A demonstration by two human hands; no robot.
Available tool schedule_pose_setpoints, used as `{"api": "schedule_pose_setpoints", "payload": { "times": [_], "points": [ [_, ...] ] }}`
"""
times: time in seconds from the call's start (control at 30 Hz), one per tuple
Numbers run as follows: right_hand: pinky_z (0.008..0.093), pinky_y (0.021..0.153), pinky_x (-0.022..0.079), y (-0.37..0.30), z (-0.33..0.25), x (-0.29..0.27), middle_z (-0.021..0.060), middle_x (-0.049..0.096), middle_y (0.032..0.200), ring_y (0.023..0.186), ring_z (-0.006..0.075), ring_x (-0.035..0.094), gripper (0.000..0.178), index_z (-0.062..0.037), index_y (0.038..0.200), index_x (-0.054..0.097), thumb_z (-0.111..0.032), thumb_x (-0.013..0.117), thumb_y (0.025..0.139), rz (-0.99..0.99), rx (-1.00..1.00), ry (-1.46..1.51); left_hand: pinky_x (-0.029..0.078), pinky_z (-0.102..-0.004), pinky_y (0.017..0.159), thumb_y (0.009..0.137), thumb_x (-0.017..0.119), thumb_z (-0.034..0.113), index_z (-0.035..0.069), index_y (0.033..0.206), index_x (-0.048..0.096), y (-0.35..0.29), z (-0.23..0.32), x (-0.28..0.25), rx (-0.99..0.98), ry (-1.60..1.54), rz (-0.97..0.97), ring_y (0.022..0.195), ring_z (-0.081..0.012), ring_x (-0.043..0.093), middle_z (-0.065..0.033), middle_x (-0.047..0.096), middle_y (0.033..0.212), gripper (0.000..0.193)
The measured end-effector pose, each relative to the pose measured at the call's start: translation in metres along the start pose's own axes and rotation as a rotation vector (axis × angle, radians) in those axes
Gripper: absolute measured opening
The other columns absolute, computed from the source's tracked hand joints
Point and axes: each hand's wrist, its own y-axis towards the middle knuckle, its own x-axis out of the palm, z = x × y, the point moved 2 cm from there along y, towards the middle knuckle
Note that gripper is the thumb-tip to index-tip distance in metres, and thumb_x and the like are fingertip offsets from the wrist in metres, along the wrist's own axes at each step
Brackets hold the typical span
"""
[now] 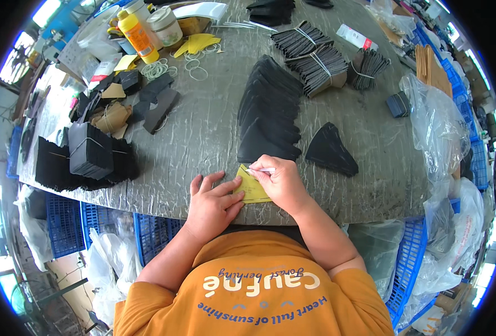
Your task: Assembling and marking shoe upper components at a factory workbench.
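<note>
A yellow triangular template lies at the near edge of the table, partly over a black piece. My left hand rests on it with fingers spread, the tips at its left side. In a pinch, my right hand holds a slim white marking pen, its tip near the template's upper edge. Just beyond stretches a long overlapping row of black cut pieces. To the right lies a separate small stack of black curved pieces.
Tied black bundles stand at the far right, near a white tube. Banded black stacks and scraps sit on the left. A yellow bottle, jars and rubber bands are at the back left. Blue baskets flank the table.
</note>
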Motion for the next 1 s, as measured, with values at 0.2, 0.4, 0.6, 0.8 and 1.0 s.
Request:
{"api": "schedule_pose_setpoints", "payload": {
  "times": [0.2,0.4,0.6,0.8,1.0],
  "points": [
    [0.0266,0.062,0.051,-0.027,-0.005,-0.031,0.0099,0.071,0.081,0.069,0.0114,0.067,0.004,0.0020,0.087,0.065,0.003,0.069,0.090,-0.039,0.042,-0.079,0.031,-0.0569,0.110,0.077,0.079,0.022,0.018,0.101,0.078,0.000,-0.001,0.000,-0.009,0.003,-0.002,0.125,-0.0309,0.054,0.0030,0.068,0.129,0.024],
    [0.0382,0.066,0.053,-0.037,-0.024,-0.054,0.0155,0.066,0.082,0.071,0.0304,0.066,0.009,-0.0016,0.093,0.061,0.003,0.064,0.086,0.007,0.110,-0.315,0.031,-0.0570,0.110,0.078,0.079,0.022,0.018,0.101,0.078,0.001,-0.001,0.000,0.009,0.002,0.001,0.125,-0.0313,0.054,0.0023,0.067,0.129,0.024],
    [0.0442,0.081,0.051,-0.039,-0.011,-0.014,0.0145,0.063,0.098,0.100,0.0323,0.060,0.018,-0.0051,0.097,0.062,-0.008,0.070,0.082,-0.084,-0.008,-0.679,0.034,-0.0529,0.109,0.076,0.079,0.018,0.014,0.101,0.077,-0.003,-0.004,0.007,0.048,0.019,0.073,0.122,-0.0306,0.056,-0.0009,0.068,0.128,0.026],
    [0.0388,0.071,0.054,-0.035,-0.016,-0.071,0.0165,0.071,0.086,0.078,0.0311,0.070,0.012,-0.0016,0.093,0.065,-0.007,0.073,0.085,0.015,0.283,-0.280,0.043,-0.0461,0.100,0.071,0.081,0.010,0.004,0.109,0.071,-0.003,-0.006,0.009,0.110,-0.065,0.129,0.116,-0.0329,0.058,-0.0110,0.064,0.131,0.039],
    [0.0336,0.073,0.052,-0.021,0.018,-0.162,0.0138,0.070,0.084,0.077,0.0227,0.068,0.011,0.0021,0.092,0.062,-0.002,0.071,0.086,0.305,0.403,-0.364,0.038,-0.0502,0.107,0.079,0.078,0.014,0.001,0.124,0.064,0.036,0.001,0.011,0.077,-0.066,0.078,0.131,-0.0359,0.050,-0.0155,0.053,0.145,0.049]
  ]
}}
